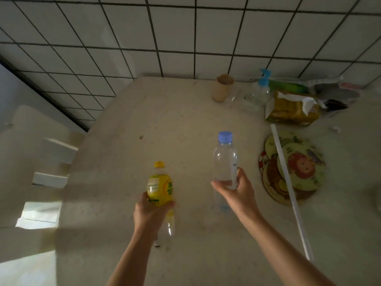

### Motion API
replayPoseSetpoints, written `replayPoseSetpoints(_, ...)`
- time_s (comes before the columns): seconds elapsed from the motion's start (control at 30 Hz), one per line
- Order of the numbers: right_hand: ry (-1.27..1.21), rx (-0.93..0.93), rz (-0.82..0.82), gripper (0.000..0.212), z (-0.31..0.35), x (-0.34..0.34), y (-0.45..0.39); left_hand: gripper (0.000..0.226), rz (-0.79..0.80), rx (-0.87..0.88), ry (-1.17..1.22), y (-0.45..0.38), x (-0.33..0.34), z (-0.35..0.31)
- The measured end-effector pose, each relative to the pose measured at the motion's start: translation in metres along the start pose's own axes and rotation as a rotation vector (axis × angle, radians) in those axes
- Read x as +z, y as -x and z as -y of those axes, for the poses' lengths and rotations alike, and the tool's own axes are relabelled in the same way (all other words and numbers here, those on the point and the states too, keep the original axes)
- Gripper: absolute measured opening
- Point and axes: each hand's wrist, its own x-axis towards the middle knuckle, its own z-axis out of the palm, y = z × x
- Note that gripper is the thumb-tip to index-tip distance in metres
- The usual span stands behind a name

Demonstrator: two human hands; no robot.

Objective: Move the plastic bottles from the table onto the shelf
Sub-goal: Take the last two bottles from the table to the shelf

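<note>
My left hand (149, 211) grips a plastic bottle with a yellow label and yellow cap (159, 185), held upright over the beige table (165, 112). My right hand (237, 189) grips a clear plastic bottle with a blue cap (225, 159) around its lower body, also upright over the table. A third clear bottle with a light-blue spray top (258, 92) stands at the back of the table near the tiled wall. No shelf is clearly in view.
A cardboard tube (222, 87) stands at the back. A yellow tissue pack (292, 109) and dark clutter lie at the back right. Round patterned coasters (296, 168) sit right of my right hand, crossed by a long white rod (288, 182). White steps (57, 150) lie left.
</note>
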Motion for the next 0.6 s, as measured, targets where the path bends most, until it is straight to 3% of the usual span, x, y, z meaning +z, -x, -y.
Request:
replayPoseSetpoints(0.07, -0.021, 0.04, -0.017, 0.057, -0.01, -0.003, 0.031, 0.049, 0.044, 0.037, 0.049, 0.023, 0.0, 0.008)
replayPoseSetpoints(0.23, -0.063, 0.118, -0.094, 0.041, -0.026, -0.015, 0.101, 0.039, 0.142, 0.151, 0.073, 0.072, -0.003, 0.024)
replayPoseSetpoints(0.37, -0.121, 0.211, -0.163, 0.063, -0.041, -0.015, 0.151, 0.041, 0.238, 0.274, 0.001, 0.096, -0.011, 0.035)
replayPoseSetpoints(0.6, -0.247, 0.27, -0.374, 0.048, -0.062, -0.012, 0.24, 0.049, 0.393, 0.445, -0.121, 0.126, -0.016, 0.064)
